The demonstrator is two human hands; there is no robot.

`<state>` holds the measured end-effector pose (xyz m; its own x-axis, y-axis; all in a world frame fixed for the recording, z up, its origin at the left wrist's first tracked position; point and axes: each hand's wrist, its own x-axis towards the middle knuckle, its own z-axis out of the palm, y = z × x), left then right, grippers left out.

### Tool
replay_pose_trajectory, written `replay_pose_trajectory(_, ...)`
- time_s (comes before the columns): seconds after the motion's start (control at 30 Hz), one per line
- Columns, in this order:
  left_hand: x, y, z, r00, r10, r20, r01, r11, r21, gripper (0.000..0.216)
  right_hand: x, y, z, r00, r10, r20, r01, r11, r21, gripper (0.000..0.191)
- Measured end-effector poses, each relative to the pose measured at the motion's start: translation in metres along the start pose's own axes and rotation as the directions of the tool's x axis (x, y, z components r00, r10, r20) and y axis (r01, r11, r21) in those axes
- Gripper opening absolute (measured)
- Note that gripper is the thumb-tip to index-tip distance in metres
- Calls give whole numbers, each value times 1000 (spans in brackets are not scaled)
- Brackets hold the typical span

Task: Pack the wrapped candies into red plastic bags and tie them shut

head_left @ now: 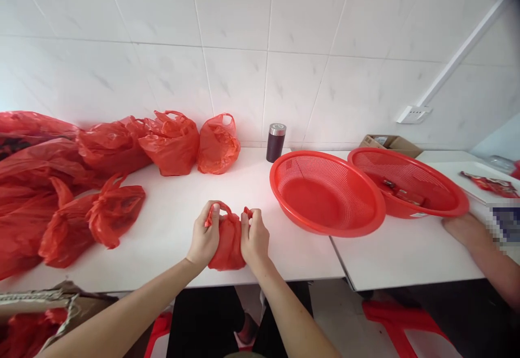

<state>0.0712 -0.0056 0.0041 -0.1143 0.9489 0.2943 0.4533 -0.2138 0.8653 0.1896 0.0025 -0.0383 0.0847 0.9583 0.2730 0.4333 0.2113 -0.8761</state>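
- Near the front edge of the white worktop point(170, 212), holding a small red plastic carrier bag point(226, 247) between left hand point(203, 239) and right hand point(255, 239).
- Clamped on the left loop handle with left fingers; pinched likewise on the right handle with right fingers.
- Could tear at a handle, from pulling thin film too hard or unevenly.
- Could fall over the front edge, from releasing so close to it.
- Could spill, from tipping with handles untied; cannot tell contents.
- Pointing handles-up, roughly upright; long axis running from base to handles, lined up toward the tiled wall point(235, 87).
- Cannot tell if resting on the worktop or lifted just clear.
- Set to the right, apart from the bag: red perforated basket point(312, 201).
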Motion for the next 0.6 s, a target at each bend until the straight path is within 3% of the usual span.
replay_pose_trajectory(0.1, 5, -17, 6, 1000, -8, -23, 12, 986, 167, 29, -3, 10, 1, 997, -68, -30, 68, 998, 7, 20)
replay_pose_trajectory(0.2, 4, -39, -1, 1000, -13, 9, 9, 961, 278, 18, -2, 14, -2, 992, -123, 2, 123, 992, -2, 17)
replay_pose_trajectory(0.37, -4, -85, -27, 999, -1, 41, -24, 803, 595, 24, 1, 39, -13, 989, -134, 61, 138, 987, -76, 12)
replay_pose_trajectory(0.47, -11, -104, -35, 995, 4, 101, -66, 780, 623, 26, 4, 53, -20, 986, -91, 137, 110, 984, -137, 11)
replay_pose_trajectory(0.6, -16, -109, -32, 988, -18, 155, -81, 789, 609, 26, 10, 61, -20, 970, -69, 234, 128, 960, -249, 6)
